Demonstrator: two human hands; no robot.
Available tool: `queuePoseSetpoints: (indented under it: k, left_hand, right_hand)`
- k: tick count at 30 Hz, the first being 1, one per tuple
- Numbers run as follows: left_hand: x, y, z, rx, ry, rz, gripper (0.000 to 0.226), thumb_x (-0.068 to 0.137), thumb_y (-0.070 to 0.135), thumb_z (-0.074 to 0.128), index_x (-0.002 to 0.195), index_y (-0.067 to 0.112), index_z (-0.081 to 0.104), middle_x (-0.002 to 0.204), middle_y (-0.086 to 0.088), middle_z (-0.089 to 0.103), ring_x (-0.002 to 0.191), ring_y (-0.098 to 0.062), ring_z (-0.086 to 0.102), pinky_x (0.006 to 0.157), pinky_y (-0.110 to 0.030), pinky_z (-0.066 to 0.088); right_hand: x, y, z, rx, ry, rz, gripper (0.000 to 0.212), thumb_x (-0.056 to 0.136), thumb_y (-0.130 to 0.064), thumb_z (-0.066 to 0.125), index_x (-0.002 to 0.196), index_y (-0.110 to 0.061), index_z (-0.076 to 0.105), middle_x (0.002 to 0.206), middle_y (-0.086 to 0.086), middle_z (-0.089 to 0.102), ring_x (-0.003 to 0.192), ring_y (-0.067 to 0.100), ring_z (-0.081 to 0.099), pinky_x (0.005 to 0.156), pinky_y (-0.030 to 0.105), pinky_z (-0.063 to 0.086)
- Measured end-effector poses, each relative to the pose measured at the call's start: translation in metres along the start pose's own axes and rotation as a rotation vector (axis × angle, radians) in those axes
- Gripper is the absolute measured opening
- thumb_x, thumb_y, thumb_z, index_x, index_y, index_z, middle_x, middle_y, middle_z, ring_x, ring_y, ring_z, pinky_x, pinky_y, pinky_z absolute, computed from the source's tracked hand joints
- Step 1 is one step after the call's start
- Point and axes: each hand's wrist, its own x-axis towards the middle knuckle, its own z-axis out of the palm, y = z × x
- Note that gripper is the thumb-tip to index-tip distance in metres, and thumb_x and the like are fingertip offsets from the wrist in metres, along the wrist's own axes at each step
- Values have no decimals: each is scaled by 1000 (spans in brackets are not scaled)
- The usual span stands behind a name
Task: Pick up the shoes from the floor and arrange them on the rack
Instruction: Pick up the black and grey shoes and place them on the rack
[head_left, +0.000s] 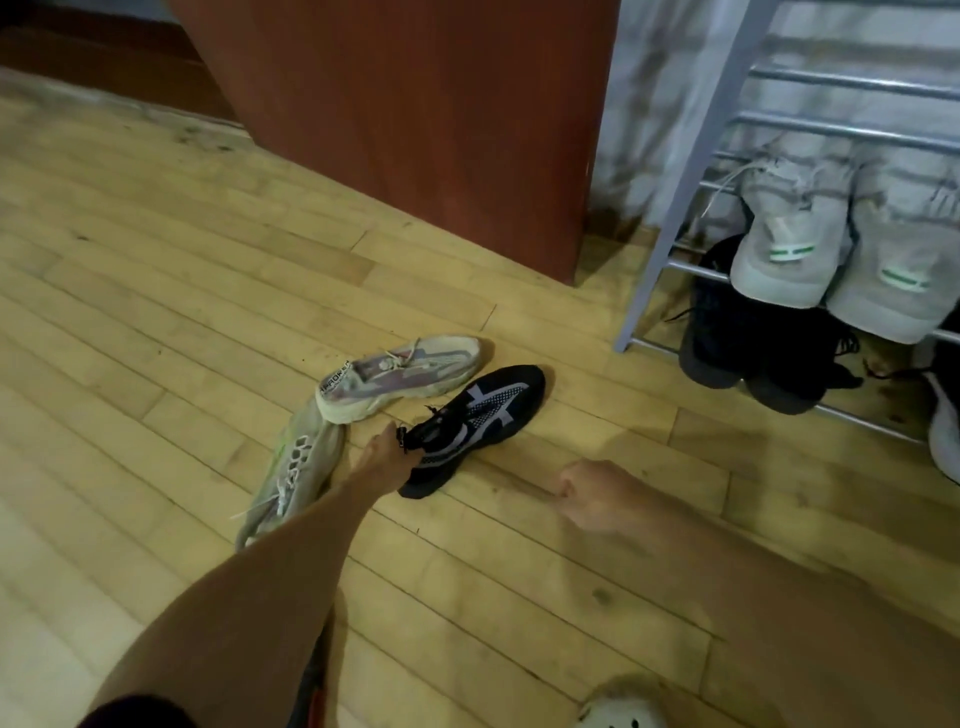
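Unreadable lettering on pale sneaker (400, 376)

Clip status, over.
Left grip at collar of black shoe, hold unclear. Right grip curled, empty. Pale shoe and tipped pale shoe beside it. Path to rack open.

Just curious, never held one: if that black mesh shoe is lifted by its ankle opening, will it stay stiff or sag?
Probably light: the black shoe looks like thin mesh. Lifted from the collar, where the left hand touches it, the toe would likely hang down.

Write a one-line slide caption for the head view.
Left hand touches the black shoe, two pale sneakers beside it on the floor, shoe rack at right.
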Motion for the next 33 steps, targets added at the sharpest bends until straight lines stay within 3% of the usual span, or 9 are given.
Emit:
queuePoseSetpoints:
  k: [3,7,13,16,19,21,26,29,33]
  left_hand:
    - [6,7,12,96,35,-32,38,89,25,59,118,3,50,117,-19,59,106,-36,58,76,-37,46]
    - [5,16,17,141,11,-119,52,83,36,68,119,3,50,117,-17,58,103,-31,57,76,-38,47]
    - [-27,23,29,-401,-260,-307,36,79,21,73,107,2,61,103,-14,60,86,-28,60,69,-36,54]
    - [-55,34,33,-557,-423,-308,25,81,18,72,100,4,64,101,-16,64,83,-28,63,74,-37,55]
    - [-85,48,38,-700,-450,-299,30,80,15,74,104,2,62,99,-15,63,85,-28,63,72,-36,58]
    - [-107,54,41,-745,-439,-275,39,78,12,77,110,-2,60,101,-15,63,86,-28,63,69,-34,58]
    - [-166,70,31,-775,-404,-112,38,78,5,74,114,-2,62,110,-13,65,83,-24,64,72,-34,55]
    - [-200,85,7,-792,-366,27,28,78,3,74,103,5,61,108,-14,68,93,-27,65,83,-37,55]
    - [-244,106,-36,-803,-306,240,38,78,1,74,110,5,55,103,-16,70,86,-25,67,73,-33,57]
  right_hand:
    - [2,20,-2,122,-9,11,38,94,-38,49,122,-14,61,116,3,65,103,20,63,91,36,53]
    - [-6,37,-10,218,19,37,44,99,-40,43,119,-6,62,119,10,67,108,25,63,85,31,48]
    - [-30,58,-17,244,10,87,45,99,-38,43,106,1,64,104,15,68,101,28,65,76,33,48]
    - [-41,61,-18,353,86,95,36,100,-37,43,99,-7,64,90,10,61,87,23,60,86,43,52]
    - [-57,63,-18,365,112,128,36,100,-40,42,99,-10,63,93,6,61,83,18,58,82,36,52]
    - [-71,60,-18,323,101,121,39,99,-43,43,98,-10,63,93,5,61,80,17,57,81,34,52]
    - [-123,31,-37,221,151,54,49,98,-45,43,136,-14,52,133,8,56,114,27,58,93,37,53]
    - [-155,17,-48,268,171,25,55,97,-49,45,140,-14,47,138,7,53,117,26,57,93,36,54]
    - [-204,0,-66,482,183,-80,59,95,-48,52,142,-13,44,144,7,49,118,26,59,96,37,53]
